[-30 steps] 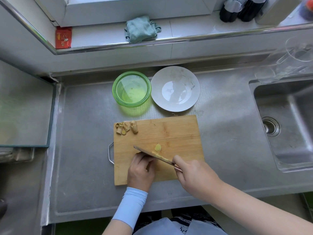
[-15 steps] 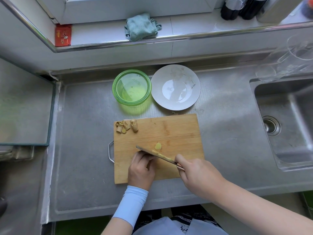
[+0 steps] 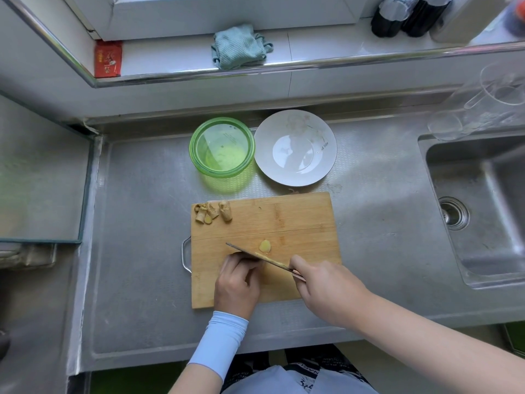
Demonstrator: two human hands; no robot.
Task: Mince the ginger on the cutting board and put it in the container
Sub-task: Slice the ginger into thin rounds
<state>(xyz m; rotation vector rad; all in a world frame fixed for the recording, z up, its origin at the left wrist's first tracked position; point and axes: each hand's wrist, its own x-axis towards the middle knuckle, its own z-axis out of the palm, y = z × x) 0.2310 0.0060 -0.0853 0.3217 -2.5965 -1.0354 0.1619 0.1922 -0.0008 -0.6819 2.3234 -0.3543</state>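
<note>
Wooden cutting board [image 3: 284, 220], rectangular, lying on a steel counter [image 3: 142, 251], with a metal loop handle [image 3: 185, 258] on its left edge. Ginger pieces [image 3: 211, 213], several unpeeled chunks, heaped at the far left corner of the board. Ginger slice [image 3: 265, 245], one pale yellow round, flat on the board near its middle, just beyond the knife. Knife [image 3: 250, 253], thin blade seen edge-on, running diagonally from far left to near right across the near half of the board. Right hand [image 3: 326, 288], fingers wrapped round the knife handle at the near right of the board. Left hand [image 3: 237, 282], on the near left part of the board, fingers curled with the knuckles up against the near side of the blade; whether they pin a piece of ginger underneath cannot be told. Light blue sleeve [image 3: 218, 342] covering the left forearm. Green container [image 3: 193, 150], round, translucent, lidless, on the counter beyond the board's left half, no ginger visible inside. White plate [image 3: 295, 172], just right of the container, their rims close together. Sink [image 3: 483, 223], set into the counter at right. Teal cloth [image 3: 238, 46] and red packet [image 3: 108, 58], on the far ledge.
</note>
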